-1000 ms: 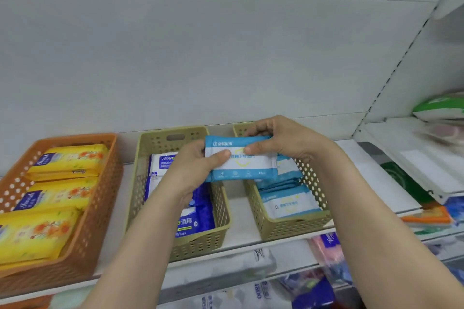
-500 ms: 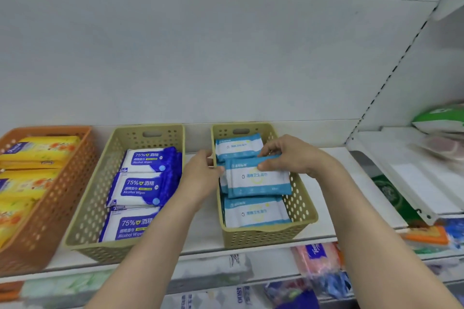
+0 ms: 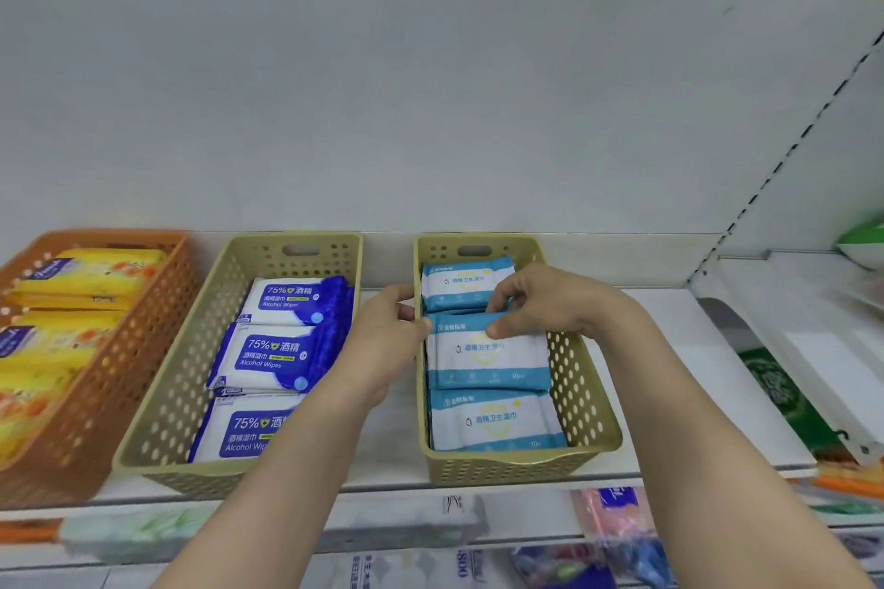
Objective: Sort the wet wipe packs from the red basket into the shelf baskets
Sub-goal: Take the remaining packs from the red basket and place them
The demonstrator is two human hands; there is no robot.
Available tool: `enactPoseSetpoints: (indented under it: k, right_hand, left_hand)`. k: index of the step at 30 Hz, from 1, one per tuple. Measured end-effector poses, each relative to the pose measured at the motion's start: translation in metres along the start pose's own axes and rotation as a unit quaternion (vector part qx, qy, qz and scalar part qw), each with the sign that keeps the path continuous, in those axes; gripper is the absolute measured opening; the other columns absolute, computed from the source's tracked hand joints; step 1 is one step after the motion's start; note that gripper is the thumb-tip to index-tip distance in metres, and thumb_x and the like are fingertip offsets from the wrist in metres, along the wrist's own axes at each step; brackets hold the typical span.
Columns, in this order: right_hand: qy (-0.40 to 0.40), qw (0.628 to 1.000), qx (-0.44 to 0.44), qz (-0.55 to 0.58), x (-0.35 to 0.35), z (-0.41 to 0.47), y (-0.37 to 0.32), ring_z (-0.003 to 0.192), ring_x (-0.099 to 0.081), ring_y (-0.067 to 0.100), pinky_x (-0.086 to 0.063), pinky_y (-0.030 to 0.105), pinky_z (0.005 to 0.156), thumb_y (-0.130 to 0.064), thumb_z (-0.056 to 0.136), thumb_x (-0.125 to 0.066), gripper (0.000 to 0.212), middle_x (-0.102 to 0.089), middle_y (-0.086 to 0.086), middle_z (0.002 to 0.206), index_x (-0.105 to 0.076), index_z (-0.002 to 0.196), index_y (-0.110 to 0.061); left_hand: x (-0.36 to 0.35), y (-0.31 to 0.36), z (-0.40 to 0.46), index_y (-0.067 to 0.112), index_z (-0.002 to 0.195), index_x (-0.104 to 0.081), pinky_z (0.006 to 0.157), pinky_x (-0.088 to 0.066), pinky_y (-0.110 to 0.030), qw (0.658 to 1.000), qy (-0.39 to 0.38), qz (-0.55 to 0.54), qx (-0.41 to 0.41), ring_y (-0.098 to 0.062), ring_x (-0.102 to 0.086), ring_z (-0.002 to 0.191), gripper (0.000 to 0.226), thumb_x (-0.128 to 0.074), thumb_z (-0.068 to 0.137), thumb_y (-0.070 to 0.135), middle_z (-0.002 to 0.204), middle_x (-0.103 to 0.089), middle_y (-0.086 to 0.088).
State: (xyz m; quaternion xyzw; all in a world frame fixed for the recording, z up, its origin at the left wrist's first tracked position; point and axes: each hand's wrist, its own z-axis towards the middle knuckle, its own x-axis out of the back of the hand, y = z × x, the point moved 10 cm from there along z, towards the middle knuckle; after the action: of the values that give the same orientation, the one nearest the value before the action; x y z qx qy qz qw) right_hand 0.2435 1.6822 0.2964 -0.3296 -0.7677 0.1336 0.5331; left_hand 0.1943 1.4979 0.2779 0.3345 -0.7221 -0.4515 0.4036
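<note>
Light-blue pack [image 3: 485, 349] mid-basket [image 3: 586, 402] — right hand [image 3: 550, 304] pinches rear edge, left hand [image 3: 387, 340] grips left rim; seat flat, then release.

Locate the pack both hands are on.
Middle light-blue pack in the right beige basket, between two matching packs; left hand and right hand pinch its far edge.

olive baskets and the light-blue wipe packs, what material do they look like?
Olive baskets: likely moulded plastic, matte, with evenly perforated walls and a cut-out handle. Light-blue wipe packs: seemingly soft plastic film, slightly glossy, printed, ends crimped and wrinkled.
</note>
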Motion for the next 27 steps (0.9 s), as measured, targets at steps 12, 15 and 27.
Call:
enactPoseSetpoints:
  k: [12, 15, 27]
  right_hand:
    - [-0.079, 0.997, -0.021, 0.014, -0.014, -0.022, 0.005, 0.094, -0.070, 0.020, -0.055, 0.036, 0.091, -0.029, 0.080, -0.082, 0.024, -0.074, -0.003, 0.093, -0.070, 0.100, -0.024]
    - [-0.058, 0.998, -0.023, 0.018, -0.008, -0.022, 0.006, 0.094, -0.070, 0.019, -0.056, 0.036, 0.089, -0.029, 0.081, -0.081, 0.025, -0.073, -0.002, 0.094, -0.071, 0.103, -0.023]
    - [-0.112, 0.988, -0.039, -0.097, -0.036, -0.035, 0.002, 0.097, -0.061, 0.010, -0.049, 0.028, 0.090, -0.033, 0.079, -0.081, 0.028, -0.066, -0.018, 0.093, -0.073, 0.106, -0.031]
  left_hand:
    - [0.000, 0.004, -0.001, 0.018, 0.132, -0.054, 0.092, -0.053, -0.048, 1.000, 0.001, -0.002, -0.008, -0.022, -0.063, 0.101, 0.042, -0.061, 0.092, 0.005, 0.102, -0.063, -0.007]
    - [-0.003, 0.005, 0.002, 0.016, 0.134, -0.055, 0.091, -0.053, -0.047, 1.000, -0.010, 0.000, -0.006, -0.023, -0.064, 0.095, 0.045, -0.062, 0.091, 0.005, 0.101, -0.061, -0.008]
    - [-0.008, -0.003, 0.009, 0.018, 0.133, -0.052, 0.084, -0.056, -0.052, 0.999, -0.022, -0.035, 0.021, -0.028, -0.067, 0.099, 0.041, -0.057, 0.094, 0.004, 0.102, -0.063, -0.009]
